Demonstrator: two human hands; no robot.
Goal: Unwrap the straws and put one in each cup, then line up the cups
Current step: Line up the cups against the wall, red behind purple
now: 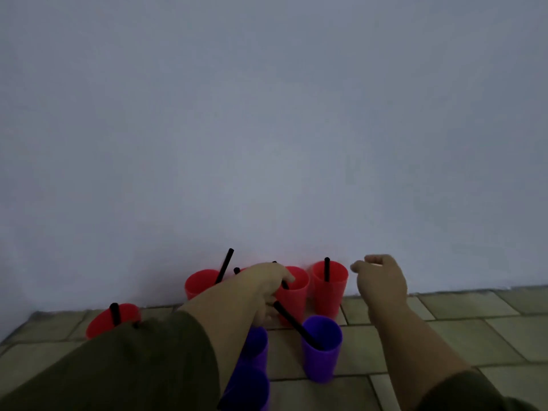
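Low in the frame, the left hand (267, 281) curls round the rim of a red cup (296, 295) by the wall (267, 143) while the right hand (382, 280) hovers loosely curled and empty; best to slide that cup slowly level with the next red cup (329, 292) to its right, keeping its straw (285, 285) inside.

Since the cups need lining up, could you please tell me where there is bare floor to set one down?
Free: the tiles right of the right hand, along the wall. Crowded: the red cup the left hand grips, its red neighbours, and purple cups in front.
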